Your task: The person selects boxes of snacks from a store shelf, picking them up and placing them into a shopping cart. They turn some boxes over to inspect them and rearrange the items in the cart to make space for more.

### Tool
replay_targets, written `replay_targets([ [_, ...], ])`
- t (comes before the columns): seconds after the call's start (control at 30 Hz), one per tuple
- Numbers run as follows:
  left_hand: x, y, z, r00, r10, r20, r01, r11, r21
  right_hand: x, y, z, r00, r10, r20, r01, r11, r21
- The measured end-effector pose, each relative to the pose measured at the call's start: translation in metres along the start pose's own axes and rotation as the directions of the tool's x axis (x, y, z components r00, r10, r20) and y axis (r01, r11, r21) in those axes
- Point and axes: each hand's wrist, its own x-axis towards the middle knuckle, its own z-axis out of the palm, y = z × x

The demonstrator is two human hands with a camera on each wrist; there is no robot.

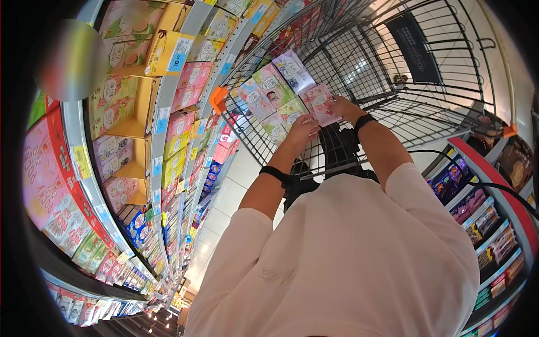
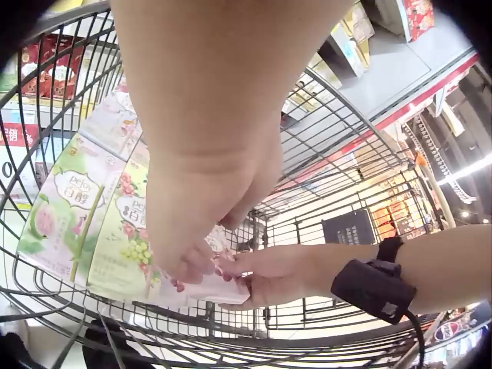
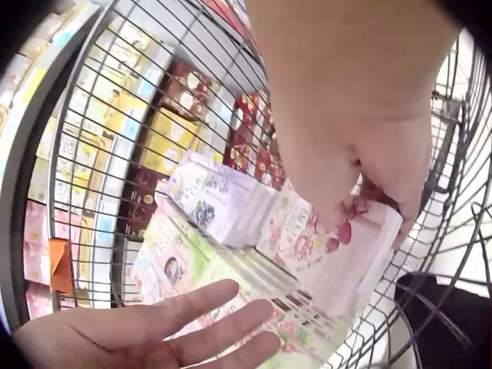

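Observation:
A pink box with berry pictures (image 1: pixel 321 101) (image 3: pixel 304 231) is pinched at its edge between the thumb and fingers of the right hand (image 1: pixel 347 110) (image 2: pixel 280 270) (image 3: pixel 354 146). The left hand (image 1: pixel 303 132) (image 2: pixel 184 207) is beside it, over the boxes; in the right wrist view its fingers (image 3: pixel 223 327) are straight and spread, gripping nothing. Whether they touch a box I cannot tell. A purple box (image 1: pixel 295 71) (image 3: pixel 211 201) adjoins the pink one. Green and pink boxes (image 1: pixel 273 84), a pale pink box (image 1: pixel 256 99) and yellow-green boxes (image 1: pixel 292 112) (image 2: pixel 123 246) lie in rows alongside.
The boxes lie in a black wire shopping cart with an orange corner piece (image 1: pixel 218 100) and a dark sign (image 1: pixel 414 48). Shelves of packaged boxes (image 1: pixel 118 98) stand close on the left, and a snack rack (image 1: pixel 488 224) on the right. A black cable (image 1: pixel 494 188) runs from the right wrist.

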Motion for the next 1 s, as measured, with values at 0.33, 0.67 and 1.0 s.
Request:
replay_targets([
  [0.33,-0.016,0.001,-0.028,0.995,-0.059,-0.084,0.052,0.995,-0.081,0.009,0.007,0.038,0.968,-0.204,-0.15,0.115,0.882,-0.458],
  [0.67,-0.134,0.032,-0.104,0.842,0.434,-0.32,-0.418,0.9,0.12,0.097,0.066,0.076,0.894,-0.413,-0.174,0.184,0.692,-0.698],
  [1.0,-0.252,0.051,-0.189,0.354,0.758,-0.548,-0.721,0.594,0.356,0.076,0.024,0.009,0.86,-0.509,-0.039,0.386,0.698,-0.603],
])
